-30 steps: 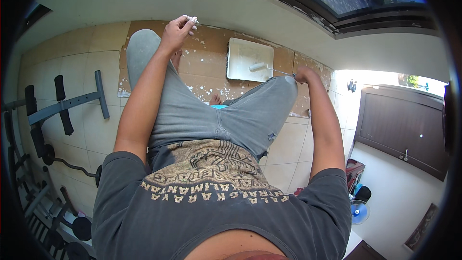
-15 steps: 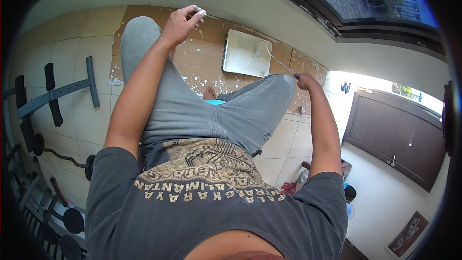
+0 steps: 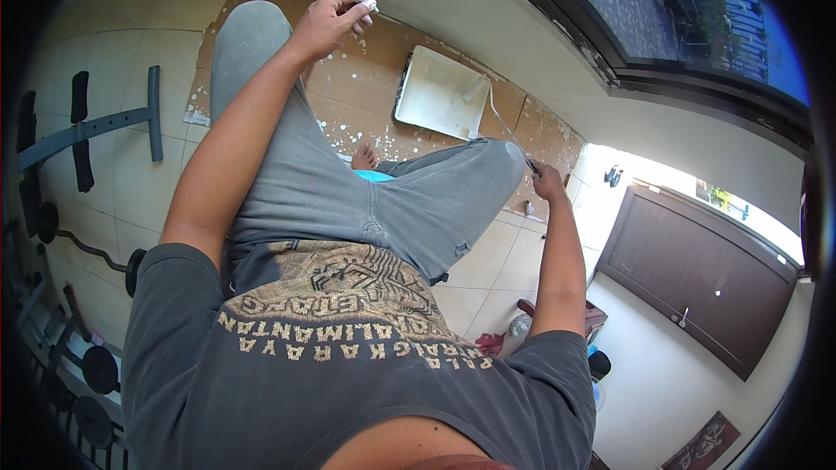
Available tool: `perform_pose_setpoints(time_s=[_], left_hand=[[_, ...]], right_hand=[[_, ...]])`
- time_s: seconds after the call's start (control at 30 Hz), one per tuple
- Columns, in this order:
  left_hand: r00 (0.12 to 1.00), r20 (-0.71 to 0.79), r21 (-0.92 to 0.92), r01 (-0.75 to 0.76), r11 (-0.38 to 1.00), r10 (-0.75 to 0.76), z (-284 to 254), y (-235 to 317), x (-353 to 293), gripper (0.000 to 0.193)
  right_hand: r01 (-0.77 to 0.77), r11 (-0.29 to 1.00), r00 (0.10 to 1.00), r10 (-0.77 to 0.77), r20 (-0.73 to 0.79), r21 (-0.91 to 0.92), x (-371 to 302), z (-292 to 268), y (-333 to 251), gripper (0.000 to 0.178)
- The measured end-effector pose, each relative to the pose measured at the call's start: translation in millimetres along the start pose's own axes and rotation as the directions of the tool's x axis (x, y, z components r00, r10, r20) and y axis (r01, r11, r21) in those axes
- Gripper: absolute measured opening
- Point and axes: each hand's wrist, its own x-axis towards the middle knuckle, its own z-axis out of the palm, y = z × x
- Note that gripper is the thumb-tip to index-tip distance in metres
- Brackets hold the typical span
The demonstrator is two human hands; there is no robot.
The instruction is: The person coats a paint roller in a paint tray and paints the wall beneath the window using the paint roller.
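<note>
- Fingers of R hand [image 3: 549,183] curled round roller handle [image 3: 531,165]; best kept loose, wrist level.
- Roller head [image 3: 476,90] in white tray [image 3: 427,78], far-R part; roll slow, load evenly, shed xs so no drips on cardboard [image 3: 341,78].
- Far L: L hand [image 3: 335,23] pinching small white bit [image 3: 372,6], can't tell what.

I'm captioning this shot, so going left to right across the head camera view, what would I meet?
Gray exercise frame, then the left-hand grip, white tray, right-hand grip, and dark brown door.
</note>
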Motion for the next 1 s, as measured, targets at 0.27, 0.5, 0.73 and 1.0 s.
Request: perform_pose_setpoints(time_s=[0.27,0.5,0.73,1.0], left_hand=[[0.997,-0.065,-0.257,0.033,0.966,-0.052,-14,0,6,0.040],[0.944,0.278,-0.243,0.245,0.938,-0.175,-3,6,-20,0.042],[0.717,0.671,0.012,0.247,0.969,-0.191,55,37,-47,0.050],[0.892,0.422,-0.011,0.182,0.983,-0.161,20,29,-38,0.047]], right_hand=[[-0.063,0.998,0.998,0.063,0.020,0.016,-21,33,-9,0.049],[-0.294,0.748,0.956,0.217,0.200,0.595,-31,-56,-22,0.045],[-0.329,0.193,0.944,0.030,0.329,0.925,-66,-136,-159,0.061],[-0.281,-0.214,0.955,-0.159,0.250,0.936,-2,-80,-343,0.062]])
